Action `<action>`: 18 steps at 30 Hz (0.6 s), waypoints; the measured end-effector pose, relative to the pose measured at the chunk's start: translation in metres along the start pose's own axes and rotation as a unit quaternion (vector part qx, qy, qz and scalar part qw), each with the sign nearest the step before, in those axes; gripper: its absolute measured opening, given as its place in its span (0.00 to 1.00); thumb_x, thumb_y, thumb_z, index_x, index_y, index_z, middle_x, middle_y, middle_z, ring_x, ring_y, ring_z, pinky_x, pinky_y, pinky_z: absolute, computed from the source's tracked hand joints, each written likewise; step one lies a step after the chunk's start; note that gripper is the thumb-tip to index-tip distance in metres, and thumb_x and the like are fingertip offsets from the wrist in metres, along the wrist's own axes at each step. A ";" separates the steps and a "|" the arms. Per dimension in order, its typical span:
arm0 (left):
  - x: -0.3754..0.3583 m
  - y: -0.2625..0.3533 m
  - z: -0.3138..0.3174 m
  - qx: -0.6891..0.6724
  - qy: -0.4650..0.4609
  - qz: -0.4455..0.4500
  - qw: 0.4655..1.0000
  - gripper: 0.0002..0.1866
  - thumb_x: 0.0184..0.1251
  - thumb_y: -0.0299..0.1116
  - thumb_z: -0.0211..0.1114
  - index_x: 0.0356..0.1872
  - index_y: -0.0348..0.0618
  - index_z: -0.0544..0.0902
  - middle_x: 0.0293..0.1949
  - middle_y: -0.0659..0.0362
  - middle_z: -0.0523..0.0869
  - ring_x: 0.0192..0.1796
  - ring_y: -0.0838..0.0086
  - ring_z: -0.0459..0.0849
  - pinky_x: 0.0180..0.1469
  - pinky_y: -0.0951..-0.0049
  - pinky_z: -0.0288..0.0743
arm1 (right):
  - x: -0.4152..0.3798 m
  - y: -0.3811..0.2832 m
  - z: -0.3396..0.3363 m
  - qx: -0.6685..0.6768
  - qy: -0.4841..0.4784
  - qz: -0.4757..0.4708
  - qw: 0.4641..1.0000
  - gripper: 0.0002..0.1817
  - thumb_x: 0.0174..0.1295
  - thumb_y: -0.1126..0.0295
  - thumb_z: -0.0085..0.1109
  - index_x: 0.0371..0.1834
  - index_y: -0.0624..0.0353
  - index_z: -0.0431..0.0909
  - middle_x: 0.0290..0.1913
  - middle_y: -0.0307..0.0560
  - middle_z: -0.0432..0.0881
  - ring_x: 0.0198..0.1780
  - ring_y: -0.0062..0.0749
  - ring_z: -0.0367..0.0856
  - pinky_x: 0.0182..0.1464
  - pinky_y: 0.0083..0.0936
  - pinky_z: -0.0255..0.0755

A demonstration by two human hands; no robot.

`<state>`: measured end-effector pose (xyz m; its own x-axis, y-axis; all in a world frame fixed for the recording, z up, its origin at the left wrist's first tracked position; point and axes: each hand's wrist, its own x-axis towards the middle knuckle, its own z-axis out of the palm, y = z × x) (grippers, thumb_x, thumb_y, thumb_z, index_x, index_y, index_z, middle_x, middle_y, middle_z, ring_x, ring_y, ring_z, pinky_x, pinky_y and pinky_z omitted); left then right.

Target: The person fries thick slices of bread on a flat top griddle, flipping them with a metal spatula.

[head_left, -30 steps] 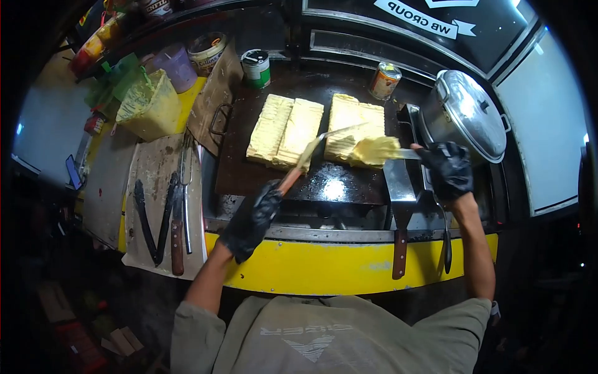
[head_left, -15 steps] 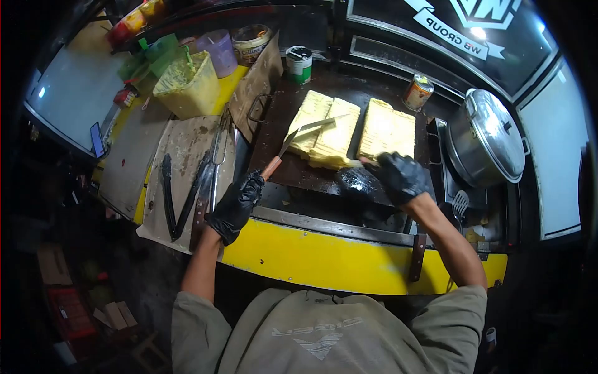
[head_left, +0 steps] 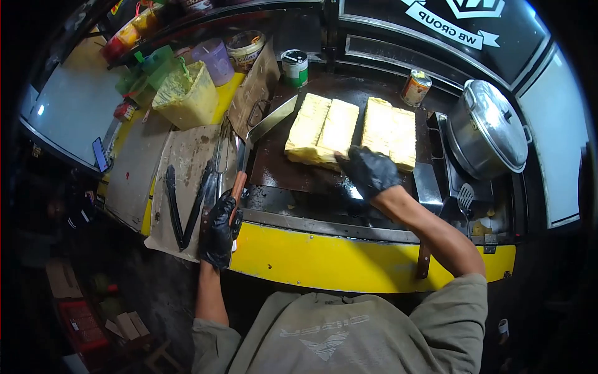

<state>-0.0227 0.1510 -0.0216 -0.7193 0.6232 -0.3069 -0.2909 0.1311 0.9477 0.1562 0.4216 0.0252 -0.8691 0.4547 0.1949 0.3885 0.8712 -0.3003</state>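
Observation:
My left hand (head_left: 219,230), in a black glove, is closed around the orange-brown handle of a spatula (head_left: 273,119) with a wide metal blade, which points up and to the right over the griddle's left edge. My right hand (head_left: 369,171), also gloved, is at the near side of the yellow slabs, its fingertips by the lower edge of the left stack (head_left: 322,129). Whether those fingers hold anything is hidden. The right stack (head_left: 389,132) lies just beyond that hand. Both stacks rest on the dark griddle (head_left: 274,163).
A lidded pot (head_left: 489,128) stands at the right, near a slotted turner (head_left: 465,198) and a flat metal blade (head_left: 427,186). Two cans (head_left: 294,67) (head_left: 415,87) stand at the back. At the left are black tongs (head_left: 180,215) on cardboard and a yellow tub (head_left: 187,96).
My left hand has drawn the spatula left, off the slabs. My right hand has moved left along their near side. A flat metal blade now shows at the griddle's right edge.

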 end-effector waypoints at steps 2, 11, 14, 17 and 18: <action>-0.012 -0.003 -0.003 -0.008 0.024 -0.023 0.999 0.12 0.71 0.44 0.51 0.44 0.51 0.78 0.21 0.72 0.71 0.19 0.89 0.66 0.20 0.87 0.56 | -0.017 0.003 -0.024 0.014 -0.089 0.097 0.991 0.15 0.64 0.59 0.50 0.38 0.59 0.78 0.29 0.58 0.80 0.31 0.48 0.81 0.35 0.40 0.75; -0.026 -0.006 0.016 -0.076 0.003 -0.094 0.993 0.15 0.70 0.44 0.50 0.48 0.49 0.78 0.23 0.72 0.73 0.20 0.90 0.69 0.21 0.88 0.60 | -0.006 0.061 -0.072 -0.100 -0.051 0.168 0.979 0.13 0.61 0.69 0.47 0.47 0.56 0.75 0.40 0.61 0.80 0.42 0.56 0.80 0.41 0.42 0.74; -0.027 -0.007 0.019 -0.036 0.008 -0.086 0.996 0.16 0.70 0.45 0.50 0.49 0.49 0.78 0.24 0.72 0.72 0.21 0.90 0.68 0.22 0.87 0.60 | 0.043 0.095 -0.047 -0.188 -0.003 0.113 0.976 0.14 0.61 0.67 0.46 0.48 0.54 0.75 0.38 0.60 0.81 0.41 0.54 0.81 0.40 0.42 0.76; -0.031 -0.004 0.018 -0.029 0.009 -0.103 0.994 0.17 0.70 0.46 0.50 0.48 0.48 0.79 0.23 0.72 0.70 0.21 0.89 0.66 0.22 0.86 0.57 | 0.092 0.115 -0.034 -0.229 -0.096 0.117 0.962 0.14 0.60 0.67 0.46 0.47 0.52 0.78 0.43 0.55 0.82 0.45 0.49 0.81 0.43 0.39 0.76; -0.032 -0.005 0.017 -0.013 0.010 -0.107 0.994 0.16 0.70 0.46 0.49 0.45 0.48 0.79 0.22 0.72 0.70 0.20 0.88 0.65 0.21 0.86 0.56 | 0.104 0.117 -0.034 -0.240 -0.131 0.095 0.957 0.15 0.60 0.67 0.47 0.48 0.51 0.78 0.44 0.55 0.81 0.46 0.49 0.81 0.44 0.38 0.76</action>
<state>0.0127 0.1439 -0.0150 -0.6513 0.5681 -0.5030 -0.4550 0.2380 0.8581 0.1216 0.5776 0.0419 -0.7907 0.6070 -0.0796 0.5894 0.7900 0.1689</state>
